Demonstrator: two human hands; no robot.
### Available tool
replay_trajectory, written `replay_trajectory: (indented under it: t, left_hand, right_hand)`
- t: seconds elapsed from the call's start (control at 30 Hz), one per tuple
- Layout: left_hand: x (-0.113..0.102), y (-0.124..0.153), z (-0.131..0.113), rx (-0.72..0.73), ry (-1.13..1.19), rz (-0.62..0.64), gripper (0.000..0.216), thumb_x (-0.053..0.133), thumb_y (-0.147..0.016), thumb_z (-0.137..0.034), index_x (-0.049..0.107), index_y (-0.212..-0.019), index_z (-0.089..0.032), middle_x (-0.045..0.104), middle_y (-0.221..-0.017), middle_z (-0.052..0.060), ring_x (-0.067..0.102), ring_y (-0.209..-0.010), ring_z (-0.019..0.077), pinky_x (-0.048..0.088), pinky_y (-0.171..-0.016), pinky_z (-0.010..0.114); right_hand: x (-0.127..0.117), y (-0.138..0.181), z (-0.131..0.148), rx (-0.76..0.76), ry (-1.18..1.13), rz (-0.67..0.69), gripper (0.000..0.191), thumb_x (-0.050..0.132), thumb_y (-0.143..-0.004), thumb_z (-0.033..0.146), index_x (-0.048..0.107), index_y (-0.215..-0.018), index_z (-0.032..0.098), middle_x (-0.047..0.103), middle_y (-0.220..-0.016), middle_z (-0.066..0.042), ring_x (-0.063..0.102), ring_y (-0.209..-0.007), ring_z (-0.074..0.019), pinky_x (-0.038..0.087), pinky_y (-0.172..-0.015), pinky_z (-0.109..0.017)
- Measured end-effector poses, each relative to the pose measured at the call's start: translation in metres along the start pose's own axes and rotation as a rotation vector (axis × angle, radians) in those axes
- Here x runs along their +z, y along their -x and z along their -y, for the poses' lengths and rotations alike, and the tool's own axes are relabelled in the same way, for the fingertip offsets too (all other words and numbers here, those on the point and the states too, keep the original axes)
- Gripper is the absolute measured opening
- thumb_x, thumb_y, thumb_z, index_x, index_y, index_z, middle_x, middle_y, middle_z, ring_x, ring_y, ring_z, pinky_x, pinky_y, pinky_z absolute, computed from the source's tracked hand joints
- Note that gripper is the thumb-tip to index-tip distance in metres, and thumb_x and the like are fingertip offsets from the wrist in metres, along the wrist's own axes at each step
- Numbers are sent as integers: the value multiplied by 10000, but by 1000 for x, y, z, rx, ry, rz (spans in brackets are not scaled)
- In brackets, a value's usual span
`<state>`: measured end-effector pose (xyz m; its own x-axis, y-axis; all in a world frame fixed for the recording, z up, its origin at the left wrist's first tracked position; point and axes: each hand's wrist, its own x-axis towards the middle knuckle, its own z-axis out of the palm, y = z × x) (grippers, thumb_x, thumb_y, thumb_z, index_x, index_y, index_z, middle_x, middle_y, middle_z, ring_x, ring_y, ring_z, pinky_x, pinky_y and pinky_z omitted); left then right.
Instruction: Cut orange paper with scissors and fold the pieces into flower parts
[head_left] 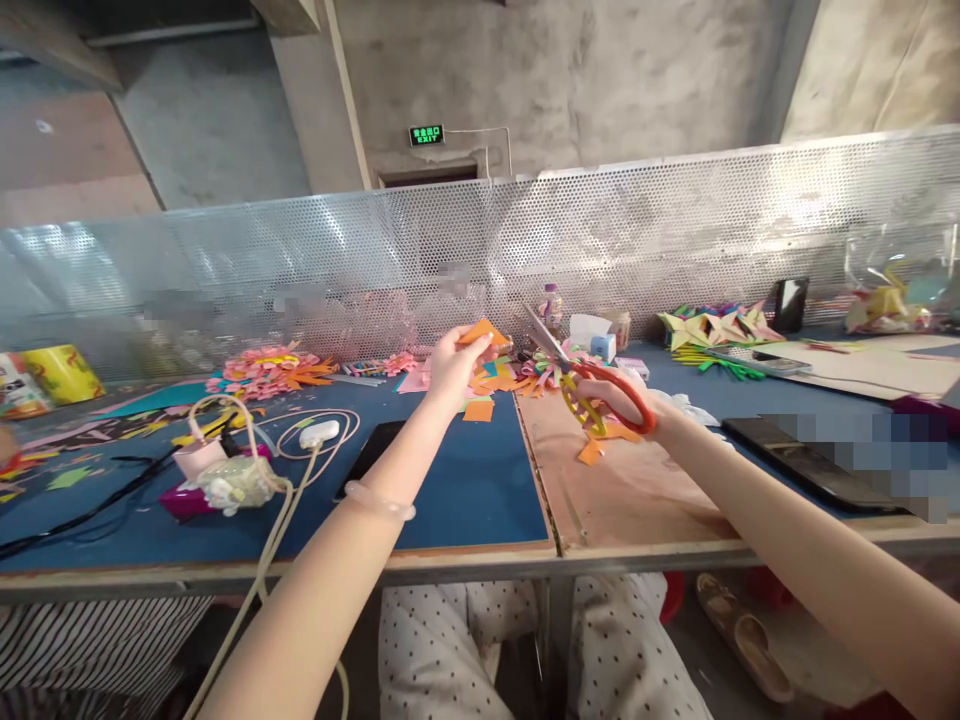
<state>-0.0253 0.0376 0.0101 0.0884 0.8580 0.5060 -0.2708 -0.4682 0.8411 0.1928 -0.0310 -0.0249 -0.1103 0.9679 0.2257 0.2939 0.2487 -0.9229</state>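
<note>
My left hand [457, 365] pinches a folded piece of orange paper [484, 332] above the table. In my right hand [611, 398] is a pair of scissors [551, 340] with orange and yellow handles. The blades point up and to the left, apart from the paper. A small orange paper square [478, 410] lies on the blue tabletop below my left hand. More orange scraps [591, 452] rest on the brown board beneath my right hand. Behind both hands is a jumble of pink and orange paper pieces.
A perforated metal screen [420, 240] runs along the back. On the left are a power strip with a charger [199, 460], cables and a pink paper cluster [259, 370]. A dark phone [371, 455] lies beside my left forearm. At the right are a black tablet-like device [810, 465] and folded paper shapes [720, 328].
</note>
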Motion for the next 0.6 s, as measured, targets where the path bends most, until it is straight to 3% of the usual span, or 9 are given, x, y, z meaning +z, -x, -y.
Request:
replay_trajectory:
  t: [0.13, 0.27, 0.6]
  left_hand:
    - [3, 2, 13, -35, 54, -58, 289, 685, -642, -217, 570, -900, -157, 653, -887, 56, 638, -780, 161, 504, -751, 321]
    - [2, 3, 19, -88, 154, -27, 299, 685, -643, -197, 561, -910, -149, 651, -907, 70, 631, -843, 170, 497, -788, 330]
    - [7, 13, 11, -139, 201, -39, 282, 707, -623, -171, 546, -854, -153, 655, -872, 67, 635, -860, 198, 514, -783, 356]
  right_hand:
    - [2, 9, 8, -16, 130, 69, 60, 508, -633, 231, 490, -602, 184, 531, -547, -6, 518, -513, -140, 431, -451, -247]
    - [4, 11, 7, -101, 178, 61, 97, 502, -627, 216, 464, -543, 188, 527, -520, -4, 487, -469, -132, 405, -450, -263]
    - [12, 14, 9, -169, 249, 43, 50, 497, -620, 212, 461, -595, 186, 509, -557, 7, 486, -517, -129, 399, -479, -247]
